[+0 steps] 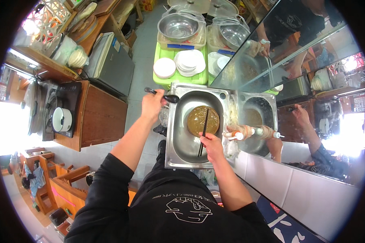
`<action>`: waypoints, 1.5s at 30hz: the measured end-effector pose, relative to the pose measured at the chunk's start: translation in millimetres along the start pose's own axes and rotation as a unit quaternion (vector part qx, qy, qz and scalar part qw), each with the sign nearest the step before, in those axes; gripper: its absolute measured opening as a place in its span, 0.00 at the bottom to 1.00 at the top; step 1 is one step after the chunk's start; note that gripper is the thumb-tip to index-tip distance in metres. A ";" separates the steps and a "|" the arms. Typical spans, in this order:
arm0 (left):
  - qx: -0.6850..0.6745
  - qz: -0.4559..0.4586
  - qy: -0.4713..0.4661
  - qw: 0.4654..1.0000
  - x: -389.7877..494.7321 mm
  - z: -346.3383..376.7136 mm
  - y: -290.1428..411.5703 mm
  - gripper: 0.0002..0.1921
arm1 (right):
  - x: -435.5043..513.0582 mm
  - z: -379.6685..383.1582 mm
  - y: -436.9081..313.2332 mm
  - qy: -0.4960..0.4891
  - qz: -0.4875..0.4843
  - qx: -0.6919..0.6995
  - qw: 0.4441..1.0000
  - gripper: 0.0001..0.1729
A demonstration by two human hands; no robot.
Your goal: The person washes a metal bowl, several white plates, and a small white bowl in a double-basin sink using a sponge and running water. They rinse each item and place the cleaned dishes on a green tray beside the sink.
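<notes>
My left hand [152,105] grips a black soup spoon [171,98] just over the left rim of the stainless steel sink [169,130]. A pair of black chopsticks [206,121] is held in my right hand [212,147], above the basin. Beneath their far ends sits a round brown vessel [197,120] with a wet, shiny surface. Whether it is a bowl holding liquid or an upturned dish I cannot tell. The chopsticks cross over its right part; whether they touch it is unclear.
A tap [238,135] wrapped in tape juts from the right, beside a large mirror [316,91]. White plates [190,62] and bowls [164,68] rest on a green plastic bin [158,79] beyond the sink. Left stand a wooden cabinet [103,118], a white pot [62,119] and a small fridge [115,60].
</notes>
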State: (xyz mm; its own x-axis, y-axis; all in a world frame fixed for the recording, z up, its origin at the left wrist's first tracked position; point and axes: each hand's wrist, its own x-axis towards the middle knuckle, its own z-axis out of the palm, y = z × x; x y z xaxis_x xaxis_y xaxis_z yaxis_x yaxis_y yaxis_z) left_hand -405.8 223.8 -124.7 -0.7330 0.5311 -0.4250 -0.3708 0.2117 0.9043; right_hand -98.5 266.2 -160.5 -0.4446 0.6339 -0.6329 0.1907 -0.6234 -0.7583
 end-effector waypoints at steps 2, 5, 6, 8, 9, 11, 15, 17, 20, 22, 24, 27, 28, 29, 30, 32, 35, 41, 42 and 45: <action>0.011 0.011 0.030 0.999 33.4 -2.9 10.1 0.13 | 0.6 -0.2 4.1 0.018 -0.011 -0.031 0.999 0.12; 0.031 0.003 0.061 0.998 80.4 0.5 29.0 0.13 | -3.4 -2.1 3.0 0.039 -0.004 -0.075 0.996 0.11; 0.029 0.012 0.077 0.997 95.9 3.9 30.4 0.12 | -10.6 1.2 -5.4 0.045 -0.007 -0.088 0.995 0.10; 0.016 0.034 0.094 0.995 136.8 2.8 19.5 0.14 | -17.3 1.8 -8.4 0.079 -0.034 -0.150 0.985 0.11; 0.036 0.022 0.103 0.994 162.5 2.5 5.5 0.16 | -18.8 0.9 -6.9 0.092 -0.048 -0.183 0.978 0.12; 0.074 -0.003 0.119 0.990 203.6 2.0 -15.1 0.19 | -22.8 -0.7 -6.0 0.130 -0.114 -0.235 0.956 0.09; 0.115 0.050 0.087 0.988 231.8 -19.8 -48.7 0.20 | -50.0 35.0 -42.4 0.189 -0.218 -0.298 0.910 0.06; 0.108 0.017 0.060 0.992 203.1 -1.1 -33.5 0.21 | -43.5 21.3 -34.4 0.205 -0.187 -0.401 0.873 0.07; 0.261 0.145 -0.019 0.954 165.3 -30.0 -32.0 0.16 | -57.4 56.2 -64.9 0.186 -0.220 -0.303 0.908 0.07; 0.319 0.073 -0.297 0.897 99.6 -33.6 -3.2 0.20 | -47.7 58.9 -67.9 0.143 -0.180 -0.183 0.956 0.07; 0.261 0.119 -0.402 0.870 15.8 -43.6 -5.3 0.23 | -34.1 73.7 -71.2 0.083 -0.158 -0.071 0.981 0.06; 0.164 0.041 -0.511 0.843 -77.0 -58.7 29.8 0.18 | -26.0 104.1 -85.8 -0.002 -0.123 0.053 0.991 0.06; 0.163 0.013 -0.465 0.870 -92.4 -66.5 30.5 0.17 | -20.9 109.0 -87.0 -0.037 -0.098 0.073 0.992 0.08; 0.162 -0.016 -0.418 0.894 -105.1 -74.7 31.8 0.16 | -22.3 114.5 -86.7 -0.078 -0.093 0.086 0.989 0.08; 0.156 -0.041 -0.373 0.914 -113.0 -79.5 35.5 0.15 | -23.8 118.2 -88.4 -0.115 -0.090 0.095 0.985 0.09; 0.176 -0.022 -0.350 0.920 -120.2 -90.0 51.0 0.14 | -25.8 123.5 -90.9 -0.164 -0.089 0.105 0.977 0.09; 0.198 0.021 -0.330 0.923 -124.1 -102.6 59.5 0.14 | -36.8 136.5 -102.1 -0.203 -0.120 0.138 0.962 0.08; 0.313 0.218 -0.342 0.859 -97.3 -122.5 59.7 0.18 | -42.6 121.5 -111.7 -0.158 -0.153 0.088 0.972 0.11; 0.359 0.254 -0.358 0.824 -89.2 -130.7 49.5 0.22 | -40.0 119.5 -103.4 -0.162 -0.150 0.075 0.972 0.11; 0.369 0.299 -0.318 0.821 -82.0 -190.1 65.5 0.28 | -21.5 97.7 -69.0 0.131 -0.268 -0.611 0.734 0.13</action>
State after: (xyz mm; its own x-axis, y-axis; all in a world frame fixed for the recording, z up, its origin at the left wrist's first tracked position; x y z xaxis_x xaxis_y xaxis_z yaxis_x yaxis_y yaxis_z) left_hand -478.4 38.1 -38.6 -0.1257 0.9921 -0.0013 0.5646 0.0726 0.8221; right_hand -187.6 250.9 -79.3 -0.5887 0.8044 -0.0797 0.7633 0.5208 -0.3822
